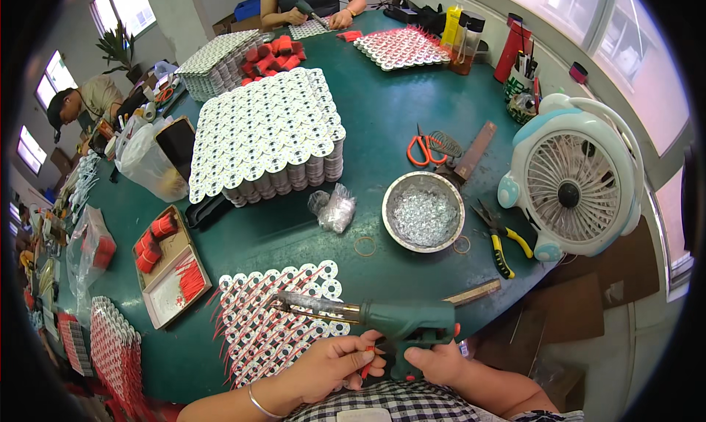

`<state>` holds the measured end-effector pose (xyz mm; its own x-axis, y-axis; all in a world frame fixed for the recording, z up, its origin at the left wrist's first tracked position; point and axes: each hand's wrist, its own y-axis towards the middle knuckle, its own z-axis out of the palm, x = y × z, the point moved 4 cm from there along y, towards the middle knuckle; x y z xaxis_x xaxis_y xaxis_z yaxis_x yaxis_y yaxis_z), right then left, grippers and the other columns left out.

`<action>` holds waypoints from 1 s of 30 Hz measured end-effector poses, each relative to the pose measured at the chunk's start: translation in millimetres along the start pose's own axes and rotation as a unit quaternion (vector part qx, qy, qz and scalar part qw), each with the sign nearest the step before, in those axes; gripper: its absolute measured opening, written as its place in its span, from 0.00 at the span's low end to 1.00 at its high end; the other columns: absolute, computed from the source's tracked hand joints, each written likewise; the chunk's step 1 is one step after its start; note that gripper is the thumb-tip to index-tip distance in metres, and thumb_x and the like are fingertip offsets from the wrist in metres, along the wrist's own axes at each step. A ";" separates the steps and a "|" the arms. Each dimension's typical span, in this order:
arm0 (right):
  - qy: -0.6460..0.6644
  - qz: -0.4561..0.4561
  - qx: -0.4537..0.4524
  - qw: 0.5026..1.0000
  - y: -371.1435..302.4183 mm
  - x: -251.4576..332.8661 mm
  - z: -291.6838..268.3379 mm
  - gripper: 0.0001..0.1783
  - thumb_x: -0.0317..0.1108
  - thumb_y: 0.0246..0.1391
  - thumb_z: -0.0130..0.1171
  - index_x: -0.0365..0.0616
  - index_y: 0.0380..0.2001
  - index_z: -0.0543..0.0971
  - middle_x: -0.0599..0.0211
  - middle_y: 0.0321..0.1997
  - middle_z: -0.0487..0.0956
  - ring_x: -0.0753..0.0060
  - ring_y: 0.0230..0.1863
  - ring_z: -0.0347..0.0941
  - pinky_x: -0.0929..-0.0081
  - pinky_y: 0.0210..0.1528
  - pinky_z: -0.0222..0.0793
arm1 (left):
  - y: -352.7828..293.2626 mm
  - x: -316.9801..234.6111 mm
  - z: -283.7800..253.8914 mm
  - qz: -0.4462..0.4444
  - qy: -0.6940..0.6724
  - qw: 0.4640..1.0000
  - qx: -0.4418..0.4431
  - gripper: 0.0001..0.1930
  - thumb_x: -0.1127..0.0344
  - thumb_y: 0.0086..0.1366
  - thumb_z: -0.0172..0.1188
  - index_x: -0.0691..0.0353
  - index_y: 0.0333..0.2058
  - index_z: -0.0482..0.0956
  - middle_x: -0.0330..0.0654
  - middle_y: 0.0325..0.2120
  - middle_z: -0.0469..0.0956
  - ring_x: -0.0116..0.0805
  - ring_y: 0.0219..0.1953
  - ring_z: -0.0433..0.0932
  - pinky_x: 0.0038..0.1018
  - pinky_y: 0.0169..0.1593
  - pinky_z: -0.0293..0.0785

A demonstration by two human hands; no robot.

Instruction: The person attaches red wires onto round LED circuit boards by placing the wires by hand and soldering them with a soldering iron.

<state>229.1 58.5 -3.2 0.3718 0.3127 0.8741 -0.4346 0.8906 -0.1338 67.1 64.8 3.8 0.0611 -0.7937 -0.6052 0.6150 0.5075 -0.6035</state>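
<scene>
Soldering gun (412, 322): body just right of the sheet of white discs (243, 293), barrel reaching over it. Contact between tip and sheet: cannot tell from here.

Handling, estimated: gun moderately heavy, stiff, nose-heavy along the long barrel. Best hold is the grip; the metal barrel is probably hot, so keep fingers off. Sheet likely light and stiff, fragile at the narrow joins; lift by its outer discs. Red wires (237, 332) should be limp and easily tugged loose.

Hands: 2, close together at the near right of the sheet. Right hand (439, 363) wrapped about the grip; left hand (344, 362) pinching a small red piece (367, 362), exact kind unclear.

Appearance: gun dark green, red parts at its rear, barrel bare metal, darkened toward the tip. Discs round, joined in rows, wires slanting across.

Outward from the sheet: shallow box (163, 291) to its left; bowl (423, 247) of clear bits beyond, rightward; tall disc stack (261, 131) beyond; fan (581, 190) far right.
</scene>
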 end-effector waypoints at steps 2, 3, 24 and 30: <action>-0.002 0.007 -0.017 1.000 -3.1 -3.0 -0.2 0.21 0.33 0.54 0.54 0.36 0.49 0.68 0.64 0.48 0.72 0.74 0.47 0.68 0.73 0.51 0.63 | 1.7 3.2 -2.3 -0.013 -0.005 1.000 0.002 0.12 0.67 0.66 0.49 0.68 0.44 0.72 0.42 0.37 0.75 0.28 0.38 0.76 0.18 0.31 0.72; -0.003 -0.006 -0.029 1.000 -2.7 -1.3 0.4 0.20 0.33 0.53 0.54 0.37 0.49 0.68 0.65 0.46 0.73 0.74 0.47 0.67 0.73 0.50 0.63 | 1.8 4.1 -2.2 -0.014 -0.005 1.000 0.001 0.12 0.67 0.66 0.49 0.68 0.44 0.72 0.42 0.37 0.75 0.28 0.38 0.76 0.18 0.31 0.72; 0.123 -0.044 -0.074 0.989 12.0 17.2 -2.5 0.28 0.41 0.55 0.51 0.31 0.52 0.63 0.49 0.51 0.70 0.58 0.53 0.68 0.62 0.56 0.61 | 9.8 3.4 -13.0 0.054 -0.158 0.986 0.018 0.04 0.71 0.63 0.53 0.64 0.33 0.68 0.48 0.33 0.77 0.31 0.35 0.77 0.23 0.39 0.76; 0.135 -0.048 -0.164 0.976 1.1 30.0 -20.6 0.32 0.43 0.52 0.53 0.33 0.54 0.58 0.40 0.46 0.70 0.47 0.48 0.70 0.56 0.53 0.66 | 0.0 -4.6 -27.8 0.011 -0.137 0.989 -0.050 0.04 0.72 0.62 0.53 0.62 0.33 0.68 0.48 0.36 0.76 0.30 0.33 0.78 0.20 0.36 0.75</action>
<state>256.7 75.7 13.3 0.6195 0.2590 0.7410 -0.1174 0.9639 -0.2389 45.0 77.8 -7.9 0.2937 -0.8362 -0.4633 0.5304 0.5457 -0.6488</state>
